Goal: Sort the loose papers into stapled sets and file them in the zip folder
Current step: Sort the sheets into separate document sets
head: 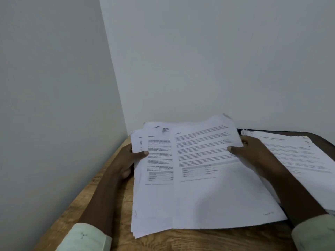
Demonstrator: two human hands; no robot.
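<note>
looking down through the head camera, i see the loose papers point(199, 196) in the middle of the view, a fanned sheaf of printed sheets held over the near part of the wooden table point(181, 240). the left hand point(126, 160) grips the sheaf's left edge, with its thumb point(143, 153) laid on top of the page and the other fingers curled underneath. the right hand point(253, 154) pinches the top sheet at its right edge, with the right thumb point(233, 149) on the printed face and the fingers mostly hidden behind the paper. that top sheet lies askew over the pages beneath it. each visible page carries blocks of text with a small table below, and the print is too blurred for me to read.

just to the right, beside the right forearm, a second stack point(299, 160) of printed sheets lies flat. a dark folder point(324, 140) shows as a strip beyond it at the far right. it may be the zip folder, though so little of it is visible that i cannot be sure.

pale sleeves point(85, 238) cover both forearms at the near corners of the view. the table sits in a corner of the room, with a plain grey left wall point(54, 87) and a far wall point(217, 51) of the same colour behind the papers.
</note>
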